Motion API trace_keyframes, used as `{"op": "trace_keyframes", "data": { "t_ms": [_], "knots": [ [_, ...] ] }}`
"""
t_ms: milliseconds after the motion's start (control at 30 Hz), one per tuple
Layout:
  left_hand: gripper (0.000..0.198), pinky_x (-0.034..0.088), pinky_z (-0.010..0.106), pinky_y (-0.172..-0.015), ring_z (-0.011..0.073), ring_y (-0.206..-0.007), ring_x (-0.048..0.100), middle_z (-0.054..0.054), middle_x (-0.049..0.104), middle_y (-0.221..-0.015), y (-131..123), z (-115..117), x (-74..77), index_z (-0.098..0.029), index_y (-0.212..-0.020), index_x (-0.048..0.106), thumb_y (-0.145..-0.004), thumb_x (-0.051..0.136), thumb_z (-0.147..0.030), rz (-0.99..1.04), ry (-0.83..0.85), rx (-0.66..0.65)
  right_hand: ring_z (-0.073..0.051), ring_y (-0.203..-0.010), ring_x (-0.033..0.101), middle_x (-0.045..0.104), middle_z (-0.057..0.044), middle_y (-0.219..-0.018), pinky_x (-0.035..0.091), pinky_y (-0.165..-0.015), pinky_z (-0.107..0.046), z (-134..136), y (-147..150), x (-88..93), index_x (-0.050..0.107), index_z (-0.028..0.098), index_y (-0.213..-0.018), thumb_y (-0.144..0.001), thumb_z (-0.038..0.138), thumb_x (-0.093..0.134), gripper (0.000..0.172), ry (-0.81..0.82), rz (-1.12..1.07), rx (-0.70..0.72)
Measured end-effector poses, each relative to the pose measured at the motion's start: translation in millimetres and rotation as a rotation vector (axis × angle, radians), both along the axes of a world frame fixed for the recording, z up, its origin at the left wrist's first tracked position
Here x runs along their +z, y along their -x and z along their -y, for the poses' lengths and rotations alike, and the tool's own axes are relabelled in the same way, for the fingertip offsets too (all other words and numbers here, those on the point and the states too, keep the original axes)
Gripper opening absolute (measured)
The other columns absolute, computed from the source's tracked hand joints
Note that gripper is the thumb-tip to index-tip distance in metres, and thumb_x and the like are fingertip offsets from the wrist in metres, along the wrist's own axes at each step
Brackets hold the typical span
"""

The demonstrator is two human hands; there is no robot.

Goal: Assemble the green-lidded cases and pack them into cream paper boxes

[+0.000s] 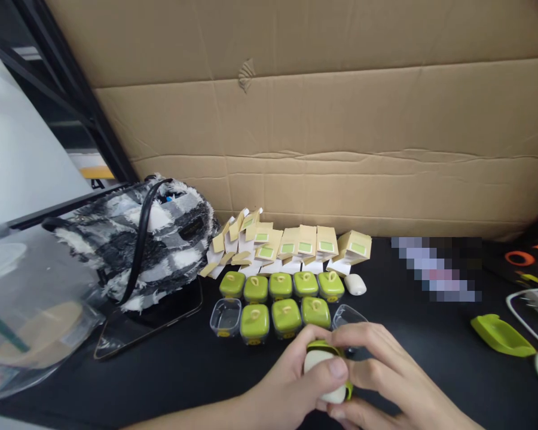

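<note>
Low in front of me, my left hand (291, 382) grips a white rounded case (314, 359), like an earbud case, with its thumb pressed across the front. A green cover (323, 344) wraps part of that case. The fingers of my right hand (385, 376) close on the green cover's right side; its inner edge is partly hidden. Just beyond my hands are several clear boxes holding green covers (287, 316), in two rows. One clear box (225, 318) at the left has no green cover in it. Another clear box (350, 316) is partly hidden behind my right hand.
Several folded beige cards (298, 242) stand behind the boxes. A second white case (355, 285) lies at the row's right end. Farther right are a green piece (503, 335) and white cables (522, 307). A fluffy checked bag (174, 227) rests on a dark tablet (156, 322) at left.
</note>
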State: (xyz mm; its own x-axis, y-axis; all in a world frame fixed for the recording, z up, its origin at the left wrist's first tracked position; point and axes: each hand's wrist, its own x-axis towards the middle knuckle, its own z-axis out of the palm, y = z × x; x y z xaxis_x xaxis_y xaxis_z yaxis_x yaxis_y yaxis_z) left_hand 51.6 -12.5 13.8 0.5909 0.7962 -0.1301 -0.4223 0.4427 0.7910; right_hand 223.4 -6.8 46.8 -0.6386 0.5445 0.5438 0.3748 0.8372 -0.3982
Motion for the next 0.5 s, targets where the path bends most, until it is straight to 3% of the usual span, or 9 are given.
{"op": "trace_keyframes", "data": {
  "t_ms": [100, 233, 333, 433, 500],
  "knots": [
    [0.052, 0.047, 0.017, -0.052, 0.0065, -0.059, 0.055, -0.004, 0.053, -0.074, 1.2, 1.1, 1.9, -0.017, -0.096, 0.049, -0.07, 0.074, -0.054, -0.03, 0.006, 0.016, -0.018, -0.092, 0.068, 0.07, -0.006, -0.101, 0.058, -0.078, -0.025, -1.4, -0.4, 7.1, 0.061, 0.022, -0.097, -0.077, 0.019, 0.073, 0.023, -0.008, -0.031, -0.008],
    [0.056, 0.036, 0.015, -0.042, 0.0044, -0.045, 0.043, -0.007, 0.051, -0.062, 4.7, 2.0, 8.1, -0.018, -0.106, 0.043, -0.075, 0.067, -0.057, -0.099, -0.187, -0.017, -0.017, -0.092, 0.07, 0.073, -0.006, -0.097, 0.058, -0.08, -0.023, -3.6, -3.5, 17.5, 0.061, 0.021, -0.093, -0.078, 0.014, 0.068, 0.019, -0.019, -0.045, -0.008],
    [0.044, 0.033, 0.017, -0.048, 0.0044, -0.05, 0.041, -0.005, 0.051, -0.069, 5.5, 3.0, 11.7, -0.018, -0.108, 0.042, -0.08, 0.067, -0.042, -0.186, -0.311, 0.044, -0.017, -0.097, 0.07, 0.074, -0.006, -0.099, 0.057, -0.085, -0.022, -5.5, -6.4, 20.6, 0.061, 0.022, -0.095, -0.077, 0.011, 0.068, 0.021, -0.015, 0.004, 0.042],
    [0.042, 0.036, 0.021, -0.063, 0.0082, -0.068, 0.045, 0.0, 0.051, -0.088, 3.1, 4.7, 14.5, -0.018, -0.105, 0.043, -0.072, 0.068, -0.021, -0.235, -0.376, 0.085, -0.018, -0.092, 0.072, 0.074, -0.006, -0.095, 0.059, -0.08, -0.023, -4.5, -4.9, 17.3, 0.06, 0.022, -0.09, -0.076, 0.008, 0.064, 0.02, -0.073, -0.018, 0.015],
    [0.04, 0.036, 0.023, -0.065, 0.0098, -0.071, 0.045, 0.001, 0.049, -0.09, 0.5, 6.8, 15.7, -0.019, -0.1, 0.043, -0.068, 0.066, -0.015, -0.267, -0.366, 0.095, -0.019, -0.085, 0.073, 0.074, -0.007, -0.09, 0.06, -0.076, -0.025, -1.9, -1.7, 11.4, 0.059, 0.021, -0.083, -0.076, 0.009, 0.062, 0.015, -0.155, -0.044, -0.005]
  ]
}}
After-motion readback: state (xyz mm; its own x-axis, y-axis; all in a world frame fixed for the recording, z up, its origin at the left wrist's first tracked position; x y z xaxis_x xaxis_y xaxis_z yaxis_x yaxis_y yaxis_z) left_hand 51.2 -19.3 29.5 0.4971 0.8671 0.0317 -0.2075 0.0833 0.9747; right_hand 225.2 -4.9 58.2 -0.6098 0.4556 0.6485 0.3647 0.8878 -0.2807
